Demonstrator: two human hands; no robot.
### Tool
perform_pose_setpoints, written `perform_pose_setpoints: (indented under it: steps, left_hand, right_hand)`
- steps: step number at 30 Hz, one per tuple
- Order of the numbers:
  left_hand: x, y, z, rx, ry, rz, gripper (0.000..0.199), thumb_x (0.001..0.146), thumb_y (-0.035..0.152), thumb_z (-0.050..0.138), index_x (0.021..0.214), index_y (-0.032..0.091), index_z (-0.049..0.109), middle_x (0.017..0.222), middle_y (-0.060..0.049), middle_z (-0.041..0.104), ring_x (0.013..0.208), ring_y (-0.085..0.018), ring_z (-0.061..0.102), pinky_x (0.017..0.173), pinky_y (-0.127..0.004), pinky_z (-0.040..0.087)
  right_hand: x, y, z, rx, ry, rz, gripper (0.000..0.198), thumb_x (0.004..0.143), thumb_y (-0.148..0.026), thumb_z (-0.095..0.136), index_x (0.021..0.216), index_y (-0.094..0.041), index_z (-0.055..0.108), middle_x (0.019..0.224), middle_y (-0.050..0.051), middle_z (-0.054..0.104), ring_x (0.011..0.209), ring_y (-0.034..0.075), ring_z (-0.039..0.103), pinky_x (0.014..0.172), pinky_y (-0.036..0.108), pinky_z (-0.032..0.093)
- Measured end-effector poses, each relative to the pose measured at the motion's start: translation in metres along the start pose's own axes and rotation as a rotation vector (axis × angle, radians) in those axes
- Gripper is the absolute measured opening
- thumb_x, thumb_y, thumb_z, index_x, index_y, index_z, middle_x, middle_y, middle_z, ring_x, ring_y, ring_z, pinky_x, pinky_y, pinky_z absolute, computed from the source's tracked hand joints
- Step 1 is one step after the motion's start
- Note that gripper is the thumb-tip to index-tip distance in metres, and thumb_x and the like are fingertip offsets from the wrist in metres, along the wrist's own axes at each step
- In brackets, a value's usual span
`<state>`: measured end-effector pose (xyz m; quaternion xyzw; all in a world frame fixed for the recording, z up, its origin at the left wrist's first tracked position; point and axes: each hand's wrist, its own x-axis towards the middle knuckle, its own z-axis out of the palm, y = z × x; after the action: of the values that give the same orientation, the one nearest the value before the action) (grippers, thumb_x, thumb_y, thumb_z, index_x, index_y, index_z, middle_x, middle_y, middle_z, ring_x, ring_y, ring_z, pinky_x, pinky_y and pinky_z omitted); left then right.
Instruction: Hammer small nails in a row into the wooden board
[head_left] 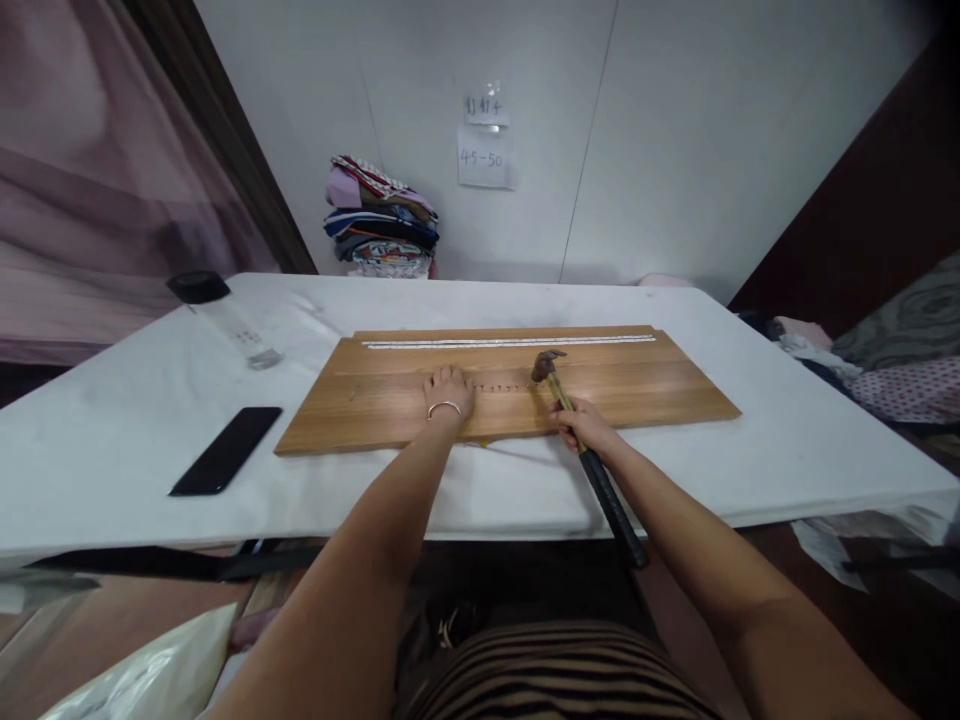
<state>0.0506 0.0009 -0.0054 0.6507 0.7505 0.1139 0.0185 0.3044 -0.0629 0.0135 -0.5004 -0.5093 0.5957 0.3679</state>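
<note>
A wooden board (630, 385) lies flat on the white table. My left hand (450, 390), with a bracelet at the wrist, rests palm down on the board, its fingers stretched forward. My right hand (581, 424) is wrapped round the shaft of a claw hammer (553, 378), whose black grip hangs back past the table's front edge. The hammer's head is over the board at the right end of a row of small nails (501, 388), which runs from beside my left hand. I cannot tell whether the head touches a nail.
Two white strips (510, 343) lie along the board's far side. Left of it are a black phone (227, 450) and a clear bottle (232, 325) with a black cap, lying down. Folded clothes (384, 220) are stacked behind the table (487, 500), against the wall with paper signs (486, 158).
</note>
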Motion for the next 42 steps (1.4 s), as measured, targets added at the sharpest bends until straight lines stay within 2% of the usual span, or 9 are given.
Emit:
perform_pose_setpoints:
  steps: [18,42]
  left_hand:
    - [-0.0007,0.0017,-0.0023,0.0,-0.006,0.0,0.046,0.098,0.032,0.032,0.128,0.018,0.063,0.142,-0.017,0.059,0.134,-0.03,0.049,0.11,-0.047,0.035]
    - [-0.0003,0.0008,0.0,0.018,0.006,0.0,0.047,0.098,0.034,0.032,0.128,0.018,0.064,0.143,-0.016,0.058,0.133,-0.03,0.049,0.11,-0.046,0.036]
  right_hand:
    - [-0.0004,-0.0004,0.0005,0.002,0.022,0.016,0.035,0.057,-0.035,0.064,0.085,-0.025,0.046,0.039,-0.014,0.041,0.027,0.009,0.034,0.027,0.021,0.027]
    - [0.0003,0.0018,0.0011,-0.007,0.013,0.01,0.036,0.059,-0.036,0.065,0.088,-0.025,0.046,0.04,-0.015,0.04,0.027,0.009,0.034,0.028,0.022,0.028]
